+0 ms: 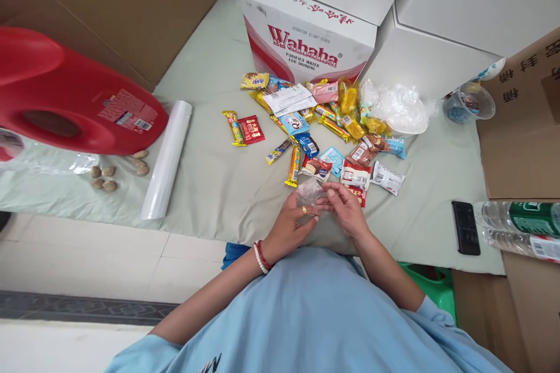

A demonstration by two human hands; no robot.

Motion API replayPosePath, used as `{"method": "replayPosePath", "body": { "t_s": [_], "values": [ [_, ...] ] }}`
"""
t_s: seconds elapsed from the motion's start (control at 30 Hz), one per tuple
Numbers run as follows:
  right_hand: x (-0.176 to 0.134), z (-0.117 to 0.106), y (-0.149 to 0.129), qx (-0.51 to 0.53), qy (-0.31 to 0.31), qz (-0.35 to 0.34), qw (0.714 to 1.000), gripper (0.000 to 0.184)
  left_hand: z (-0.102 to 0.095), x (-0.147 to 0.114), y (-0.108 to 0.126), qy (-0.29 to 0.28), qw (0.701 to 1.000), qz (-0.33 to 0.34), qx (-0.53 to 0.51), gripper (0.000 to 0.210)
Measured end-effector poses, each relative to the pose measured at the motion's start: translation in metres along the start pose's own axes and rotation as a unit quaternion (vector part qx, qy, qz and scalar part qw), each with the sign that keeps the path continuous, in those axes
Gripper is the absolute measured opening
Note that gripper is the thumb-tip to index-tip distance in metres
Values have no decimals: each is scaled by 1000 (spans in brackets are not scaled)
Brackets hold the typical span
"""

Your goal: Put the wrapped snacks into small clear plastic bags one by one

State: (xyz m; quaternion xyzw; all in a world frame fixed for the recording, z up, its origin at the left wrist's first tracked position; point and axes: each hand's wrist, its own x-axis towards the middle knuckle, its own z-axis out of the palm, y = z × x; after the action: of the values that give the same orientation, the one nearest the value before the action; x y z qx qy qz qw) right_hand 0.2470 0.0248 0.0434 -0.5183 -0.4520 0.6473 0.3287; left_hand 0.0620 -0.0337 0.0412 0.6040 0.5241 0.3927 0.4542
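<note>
Well to the left of the Wahaha water carton (301, 41), a large red jug (83, 73) looms over a cloth-covered table (210, 186). Brown, nut-like pieces (109, 171) are scattered to the carton's near left, and a white roll (167, 157) lies a little closer to it. A yellow packet (234, 128) and a red packet (251, 129) touch just off its front left corner. In front of the carton, at the table's near edge, a person's left hand (291, 224), wearing a ring and bracelets, pinches a crumpled piece of clear plastic (308, 191) in its fingertips. Wrapped snacks (307, 143) spread from the carton's foot almost to the plastic. The right hand (345, 207), also in front of the carton, holds its bent fingers against or just beside the plastic; from where I stand, I cannot tell whether they grip it. Right of the carton sit a rumpled clear bag (394, 105) and, farther over, a clear cup (469, 104). To the carton's near right lie a black phone (466, 228) and two bottles (520, 218).
</note>
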Motion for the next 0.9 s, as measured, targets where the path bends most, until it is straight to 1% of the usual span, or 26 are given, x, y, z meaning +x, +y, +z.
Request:
{"method": "replayPosePath", "body": {
  "t_s": [0.07,0.13,0.2,0.27,0.3,0.37,0.43,0.5,0.57,0.6,0.67,0.73,0.77,0.8,0.83,0.87,0.9],
  "values": [
    [-3,8,-1,36,-29,7,999,60,6,1,-5,2,996,43,74,20],
    [-5,14,-2,39,-42,13,998,68,10,1,-9,4,988,79,135,22],
    [-4,17,0,46,-45,24,998,62,10,-1,-11,4,981,100,166,22],
    [-2,17,1,67,-26,33,997,50,7,-3,-11,0,983,103,153,23],
    [-1,15,2,80,-10,36,996,48,5,-5,-10,1,987,96,132,25],
    [2,10,3,113,16,49,992,49,-1,-7,-9,18,995,65,74,29],
    [4,3,2,150,19,75,986,52,-5,-8,-11,50,999,14,2,28],
    [6,-3,0,174,21,98,980,55,-8,-7,-14,87,991,-50,-85,24],
    [5,-6,-2,174,31,99,979,55,-10,-5,-15,122,973,-107,-161,29],
    [3,-6,-4,164,36,88,982,53,-10,-4,-15,137,965,-127,-183,34],
    [-1,-2,-7,113,35,40,992,56,-8,-3,-13,159,960,-140,-182,39],
    [-6,4,-9,10,26,-26,999,73,-5,-3,-8,165,966,-123,-154,41],
    [-8,7,-10,-50,21,-52,997,82,-4,-3,-6,163,970,-112,-143,42],
    [-8,9,-10,-102,16,-66,993,84,-3,-3,-4,162,971,-104,-139,43],
    [-8,10,-11,-135,13,-65,989,77,-3,-2,-3,164,971,-102,-144,43],
    [-7,10,-11,-144,13,-52,988,63,-4,-1,-4,169,967,-108,-157,44],
    [-5,8,-11,-129,16,-32,991,50,-6,0,-6,177,961,-120,-175,45]
  ]
}}
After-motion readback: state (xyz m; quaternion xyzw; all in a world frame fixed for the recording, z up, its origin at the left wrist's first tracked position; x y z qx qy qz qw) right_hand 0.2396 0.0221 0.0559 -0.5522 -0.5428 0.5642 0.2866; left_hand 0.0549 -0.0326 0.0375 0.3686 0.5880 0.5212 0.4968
